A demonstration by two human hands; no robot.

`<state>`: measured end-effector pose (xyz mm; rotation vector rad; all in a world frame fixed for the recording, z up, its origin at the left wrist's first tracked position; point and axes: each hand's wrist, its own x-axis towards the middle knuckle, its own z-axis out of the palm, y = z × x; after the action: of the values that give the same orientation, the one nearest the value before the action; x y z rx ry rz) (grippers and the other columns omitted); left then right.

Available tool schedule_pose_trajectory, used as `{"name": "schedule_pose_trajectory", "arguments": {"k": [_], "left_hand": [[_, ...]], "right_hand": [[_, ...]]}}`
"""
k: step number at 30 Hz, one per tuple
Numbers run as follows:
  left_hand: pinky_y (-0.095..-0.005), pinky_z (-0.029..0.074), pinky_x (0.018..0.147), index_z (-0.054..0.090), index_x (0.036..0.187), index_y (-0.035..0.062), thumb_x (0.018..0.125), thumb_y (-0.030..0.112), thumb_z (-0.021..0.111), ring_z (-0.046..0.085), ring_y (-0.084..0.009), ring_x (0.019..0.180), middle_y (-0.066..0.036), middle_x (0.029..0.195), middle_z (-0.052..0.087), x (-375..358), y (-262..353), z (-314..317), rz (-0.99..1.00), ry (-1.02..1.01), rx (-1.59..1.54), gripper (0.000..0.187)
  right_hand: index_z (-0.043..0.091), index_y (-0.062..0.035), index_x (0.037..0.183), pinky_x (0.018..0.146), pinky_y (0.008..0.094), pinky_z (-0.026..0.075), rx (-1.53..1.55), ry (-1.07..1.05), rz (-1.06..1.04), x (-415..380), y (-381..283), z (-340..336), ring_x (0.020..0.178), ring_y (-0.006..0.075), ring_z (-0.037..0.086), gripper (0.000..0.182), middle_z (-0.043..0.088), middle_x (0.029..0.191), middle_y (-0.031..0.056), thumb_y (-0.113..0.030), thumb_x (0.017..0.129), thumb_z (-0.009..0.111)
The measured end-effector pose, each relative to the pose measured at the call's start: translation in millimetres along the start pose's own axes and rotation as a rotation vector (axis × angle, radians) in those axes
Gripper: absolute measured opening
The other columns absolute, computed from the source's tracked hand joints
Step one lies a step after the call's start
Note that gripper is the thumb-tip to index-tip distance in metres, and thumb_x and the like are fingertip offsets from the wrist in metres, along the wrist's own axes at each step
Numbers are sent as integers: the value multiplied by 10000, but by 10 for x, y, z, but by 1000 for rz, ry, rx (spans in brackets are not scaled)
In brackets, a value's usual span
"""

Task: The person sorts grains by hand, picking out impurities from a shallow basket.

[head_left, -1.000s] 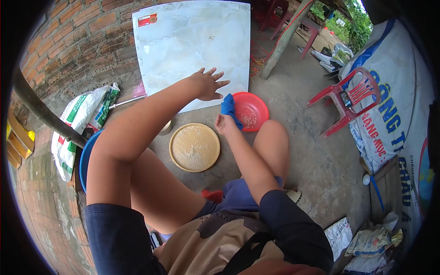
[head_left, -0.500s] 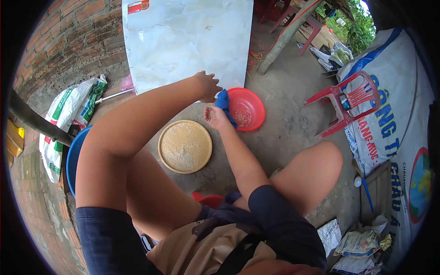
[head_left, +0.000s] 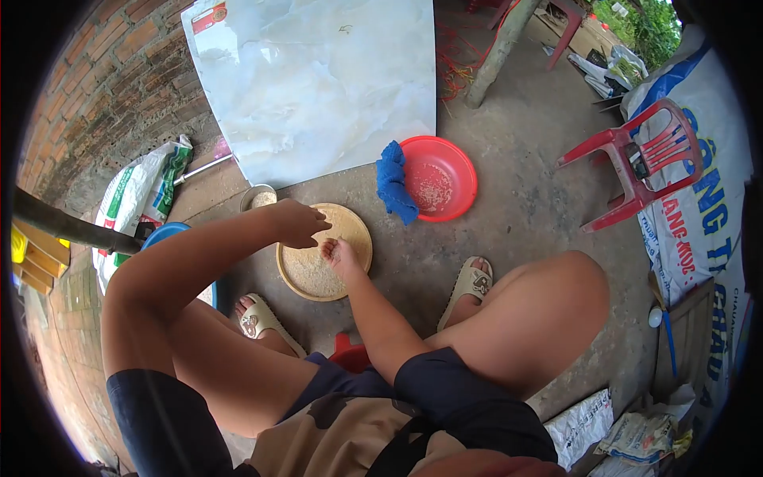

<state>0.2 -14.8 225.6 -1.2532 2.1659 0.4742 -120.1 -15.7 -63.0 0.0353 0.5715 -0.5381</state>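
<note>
Over the round woven tray [head_left: 347, 287] of pale grains, both of my hands are close together. My left hand [head_left: 302, 223] reaches in from the left, fingers stretched out and apart, with nothing seen in it. Just below and right of it is my right hand [head_left: 342, 257], its fingers curled in; whatever they hold is too small to make out. To the upper right, a red basin [head_left: 463, 191] has some pale grains inside. A blue cloth [head_left: 393, 184] hangs over the basin's left rim.
A metal bowl [head_left: 260, 198] of grains stands behind the tray. A blue tub [head_left: 167, 232] is partly hidden by my left arm. A large pale sheet [head_left: 318, 79] leans at the back. My sandalled feet flank the tray's near side; a red chair [head_left: 616, 151] stands right.
Both hands have moved from beside the blue cloth and red basin down and left to above the woven tray. The metal bowl and my feet now show. The view has shifted slightly.
</note>
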Motion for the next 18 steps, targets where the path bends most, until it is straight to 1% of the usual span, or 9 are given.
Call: {"name": "schedule_pose_trajectory", "arguments": {"k": [2,4,6,8,9,10,11,12,18], "left_hand": [[-397,423,923,403,1312,127,826,331,547,461,-285,1177,-117,1325,434,14,-128,205,-84,-98,-74,546],[-406,425,917,417,1288,105,820,317,550,480,-293,1152,-140,1285,469,287,-335,308,-291,-387,-55,531],[-407,428,909,460,1238,84,829,345,527,511,-291,1107,-122,1218,531,593,-547,769,-348,-441,-89,489],[-411,403,944,433,1268,79,830,360,527,474,-298,1154,-145,1279,477,874,-511,1395,-625,284,-473,529],[-417,335,1009,382,1320,92,829,385,525,364,-318,1253,-159,1359,383,1029,-336,1677,-691,424,-619,589],[-414,241,1067,321,1365,118,830,398,527,218,-345,1327,-154,1431,261,1302,-243,2142,-652,546,-645,639],[-404,201,1082,311,1374,141,817,401,540,161,-365,1341,-150,1451,214,1441,109,2183,-821,627,-786,656],[-398,191,1084,310,1378,161,798,343,567,151,-347,1350,-131,1466,182,1471,438,2130,-964,682,-665,660],[-380,353,974,523,1189,108,745,97,561,403,-319,1186,-119,1279,450,1672,747,2030,-923,1087,-733,446]], "right_hand": [[532,7,873,654,304,507,13,-17,11,45,53,-9,724,193,567,308,551,767,80,-253,941,382],[522,21,882,670,313,514,50,99,-9,-28,-72,-49,725,203,561,301,542,781,90,-244,934,388],[518,30,884,688,322,522,37,150,-71,-165,-148,-59,723,212,560,290,537,792,99,-224,928,386],[520,24,886,701,325,526,186,176,-169,-158,-182,-48,732,215,562,284,541,795,99,-223,923,386],[524,16,893,718,328,527,181,167,-175,-22,-136,-161,754,214,570,286,554,811,105,-223,926,370],[524,16,893,718,328,527,181,169,-188,-13,-165,-88,754,214,570,286,554,811,105,-223,926,370],[525,13,892,719,330,526,145,188,-175,-64,-145,-2,757,213,570,297,557,817,108,-233,928,364],[527,11,892,721,331,524,111,214,-157,-115,-78,10,759,213,571,308,561,823,111,-243,930,358],[529,0,922,687,296,511,29,191,-204,-98,-107,-162,742,210,589,355,585,820,106,-288,930,322]]}}
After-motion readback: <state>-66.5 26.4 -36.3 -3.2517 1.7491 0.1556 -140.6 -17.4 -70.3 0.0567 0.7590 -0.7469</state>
